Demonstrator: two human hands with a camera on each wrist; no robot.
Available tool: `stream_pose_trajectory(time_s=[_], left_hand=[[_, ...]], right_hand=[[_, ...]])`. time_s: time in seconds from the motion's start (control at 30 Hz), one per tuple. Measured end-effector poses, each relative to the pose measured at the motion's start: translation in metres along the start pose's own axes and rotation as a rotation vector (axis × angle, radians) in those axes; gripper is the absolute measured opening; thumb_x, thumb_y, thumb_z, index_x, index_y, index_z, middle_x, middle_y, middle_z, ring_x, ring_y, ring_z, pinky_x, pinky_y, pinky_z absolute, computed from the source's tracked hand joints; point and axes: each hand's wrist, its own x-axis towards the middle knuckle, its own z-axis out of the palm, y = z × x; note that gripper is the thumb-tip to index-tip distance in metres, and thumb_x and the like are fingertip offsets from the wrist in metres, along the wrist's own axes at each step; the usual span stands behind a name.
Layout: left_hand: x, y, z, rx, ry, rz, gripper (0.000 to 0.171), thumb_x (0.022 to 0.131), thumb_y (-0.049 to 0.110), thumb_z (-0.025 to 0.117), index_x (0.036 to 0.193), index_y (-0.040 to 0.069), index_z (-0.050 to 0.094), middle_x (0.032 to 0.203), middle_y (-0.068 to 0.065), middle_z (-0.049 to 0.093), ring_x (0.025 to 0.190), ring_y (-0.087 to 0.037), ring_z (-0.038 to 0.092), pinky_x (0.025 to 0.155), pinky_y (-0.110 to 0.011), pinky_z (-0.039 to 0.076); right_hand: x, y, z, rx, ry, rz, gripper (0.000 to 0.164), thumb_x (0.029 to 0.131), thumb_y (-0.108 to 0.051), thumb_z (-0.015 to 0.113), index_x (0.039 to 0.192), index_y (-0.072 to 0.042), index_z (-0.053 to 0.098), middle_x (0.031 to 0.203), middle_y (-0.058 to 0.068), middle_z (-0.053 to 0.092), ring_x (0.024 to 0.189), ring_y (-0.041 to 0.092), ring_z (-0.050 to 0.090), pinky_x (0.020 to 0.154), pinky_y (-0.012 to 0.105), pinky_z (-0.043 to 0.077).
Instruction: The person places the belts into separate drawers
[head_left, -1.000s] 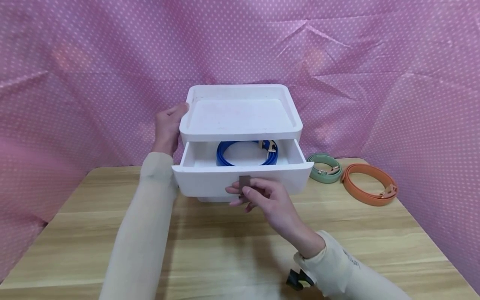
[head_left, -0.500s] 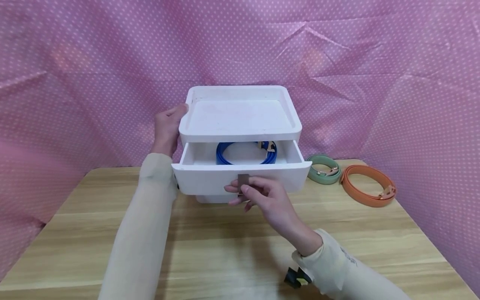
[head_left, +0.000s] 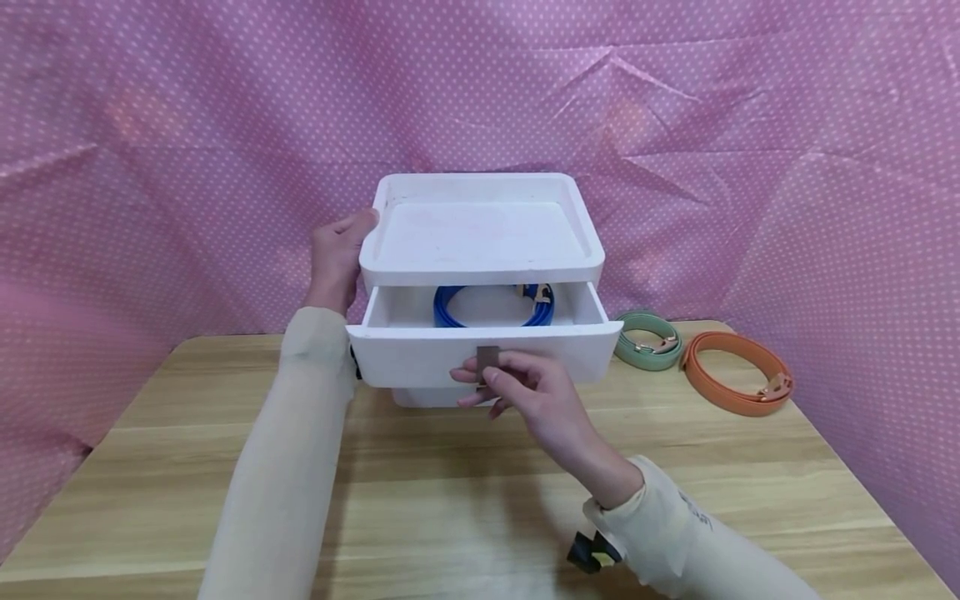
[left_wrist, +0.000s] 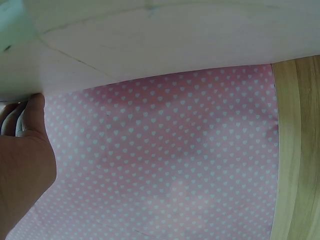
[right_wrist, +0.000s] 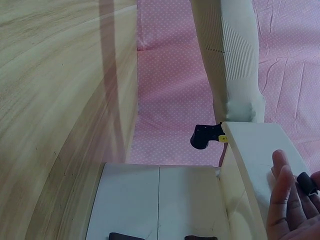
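A white drawer cabinet (head_left: 480, 233) stands at the back of the table, its top drawer (head_left: 408, 358) pulled partway out. My left hand (head_left: 335, 258) grips the cabinet's left side, thumb up at the top rim; the left wrist view shows its fingertips at the white wall (left_wrist: 150, 50). With thumb and fingers my right hand (head_left: 551, 404) pinches the drawer's brown pull tab (head_left: 487, 358), which looks dark in the right wrist view (right_wrist: 306, 183). Inside the drawer lies a coiled blue belt (head_left: 444, 310) with a gold buckle, partly hidden by the drawer front.
Right of the cabinet, a coiled green belt (head_left: 647, 360) and a coiled orange belt (head_left: 708, 387) lie on the wooden table (head_left: 420, 483). Lower drawers with dark handles (right_wrist: 200, 237) show beneath the top one. Pink dotted cloth (head_left: 480, 83) hangs behind and at the sides.
The drawer has slid slightly inward with my right hand on its tab, and a little less of the blue belt shows. My left hand keeps its hold on the cabinet.
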Motion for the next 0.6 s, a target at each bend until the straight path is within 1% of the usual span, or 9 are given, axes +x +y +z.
stream_pose_trajectory(time_s=[0.23,0.47,0.6], left_hand=[[0.0011,-0.0002,-0.0007,0.003,-0.004,-0.005,0.042,0.088,0.040,0.073,0.115,0.009,0.072,0.114,-0.010,0.068,0.091,-0.018,0.065,0.073,-0.025,0.056],[0.0017,0.0008,-0.0014,0.007,-0.015,-0.014,0.041,0.088,0.042,0.072,0.115,0.010,0.072,0.114,-0.009,0.068,0.092,-0.018,0.065,0.074,-0.026,0.056],[0.0024,0.0006,-0.0009,0.022,-0.012,-0.011,0.042,0.088,0.043,0.072,0.113,0.010,0.073,0.112,-0.008,0.068,0.092,-0.018,0.064,0.075,-0.026,0.056]], right_hand=[[0.0014,-0.0012,-0.0003,-0.004,0.010,0.011,0.026,0.103,-0.014,0.050,0.116,0.004,0.064,0.114,0.012,0.070,0.090,0.029,0.071,0.068,0.038,0.056],[0.0034,-0.0016,-0.0016,-0.008,0.010,0.032,0.027,0.104,-0.016,0.050,0.117,0.002,0.064,0.115,0.010,0.069,0.092,0.028,0.071,0.072,0.043,0.056],[0.0049,-0.0007,-0.0015,-0.008,0.015,0.025,0.028,0.104,-0.017,0.050,0.117,0.003,0.064,0.115,0.011,0.069,0.092,0.029,0.071,0.071,0.042,0.056]])
